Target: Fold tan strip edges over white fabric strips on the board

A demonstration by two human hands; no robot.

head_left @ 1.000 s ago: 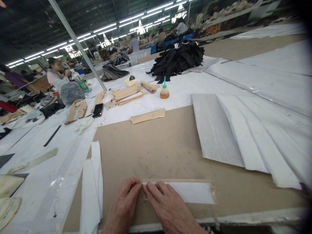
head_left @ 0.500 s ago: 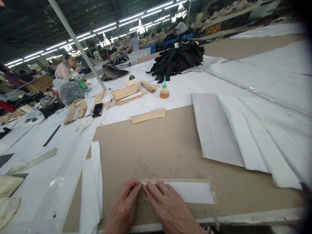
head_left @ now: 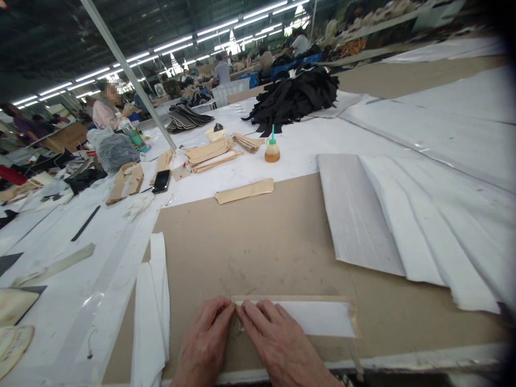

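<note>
A white strip [head_left: 318,318] lies on a tan backing strip [head_left: 294,298] near the front edge of a brown board [head_left: 258,236]. My left hand [head_left: 205,338] and my right hand [head_left: 278,341] rest side by side at the strip's left end. Their fingertips meet there and press down on the end, fingers drawn together in a pinch. Whether a layer is pinched between them I cannot make out.
Fanned white sheets [head_left: 403,226] lie right of the board; folded white strips [head_left: 151,306] lie left. Farther back are a tan piece [head_left: 244,192], tan stacks [head_left: 209,155], a glue bottle [head_left: 271,150], a phone [head_left: 161,181] and black scraps [head_left: 296,97]. People work in the background.
My hands and the strip stay where they were. A person in the far left background has shifted a little to the right.
</note>
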